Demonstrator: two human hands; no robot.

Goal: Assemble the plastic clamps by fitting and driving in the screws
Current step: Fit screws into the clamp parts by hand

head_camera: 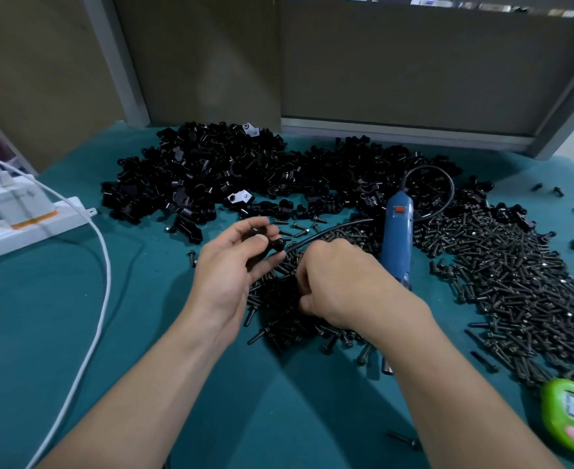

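Clamp pile (245,174) on table (75,333), behind both hands. One clamp (262,247) in left hand (224,269). Screw heap (515,282) under right hand (339,282), spreading right. Screwdriver (395,238) just right of right hand. Power strip (31,228), cable (103,282) well left. Timer (573,418) right of right forearm.

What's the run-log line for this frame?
phase: screw pick, likely | left hand: holds black clamp | right hand: fingers curled in screw pile, grasp unclear | blue screwdriver: on table, not held
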